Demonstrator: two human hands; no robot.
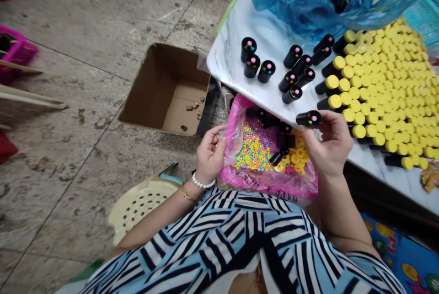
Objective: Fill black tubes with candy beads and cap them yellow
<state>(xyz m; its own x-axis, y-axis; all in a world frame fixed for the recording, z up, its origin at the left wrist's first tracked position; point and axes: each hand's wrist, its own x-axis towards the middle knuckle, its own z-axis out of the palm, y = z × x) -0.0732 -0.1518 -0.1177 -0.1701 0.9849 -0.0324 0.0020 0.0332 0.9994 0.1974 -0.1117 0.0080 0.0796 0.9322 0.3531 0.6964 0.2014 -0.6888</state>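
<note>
My right hand (329, 143) is closed on a small black tube (305, 118), tilted over the table edge, with pink and green bits showing in its open end. My left hand (210, 156) has its fingers wrapped round the left rim of a pink plastic basket (230, 159) lined with clear film. Inside lie many small coloured beads (255, 150), yellow caps (298, 157) and several black pieces (285, 141). Beyond the right hand, several black tubes (292, 56) stand on the table with coloured bits in their mouths.
Rows of black tubes with yellow caps (387, 88) cover the right of the white marbled table (229, 47). A blue plastic bag (274, 1) holds more black tubes. An open cardboard box (147, 88) is on the floor to the left, near a cream stool (140, 207).
</note>
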